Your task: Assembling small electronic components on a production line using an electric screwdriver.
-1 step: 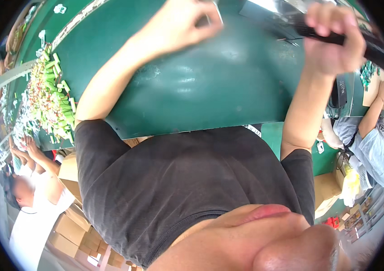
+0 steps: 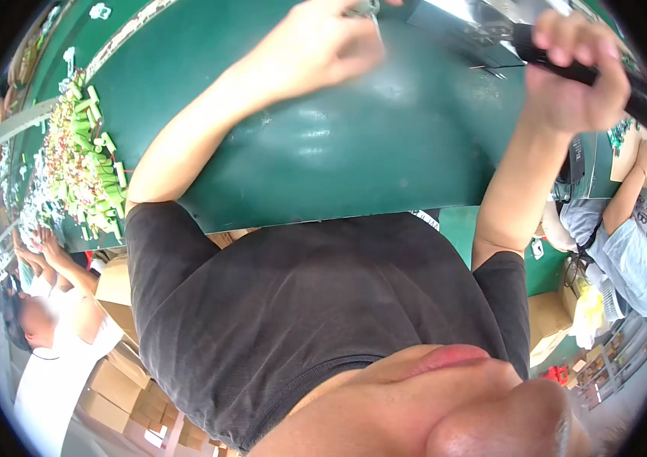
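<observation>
My left hand (image 2: 316, 49) reaches across the dark green table (image 2: 384, 145) at the top centre. Its fingers pinch a small silvery metal part (image 2: 365, 9) at the frame's upper edge. My right hand (image 2: 575, 80) is at the upper right, closed around a black bar-shaped handle (image 2: 591, 75) that runs on toward the right rim. A grey metal fixture (image 2: 476, 27) sits on the table between the two hands. My black T-shirt (image 2: 301, 305) and chin fill the lower half of the view.
A heap of small green and white parts (image 2: 80, 167) lies on the table's left end. One person (image 2: 42, 320) works at the left and another in light blue (image 2: 628, 251) sits at the right. Cardboard boxes (image 2: 118, 381) stand below the table.
</observation>
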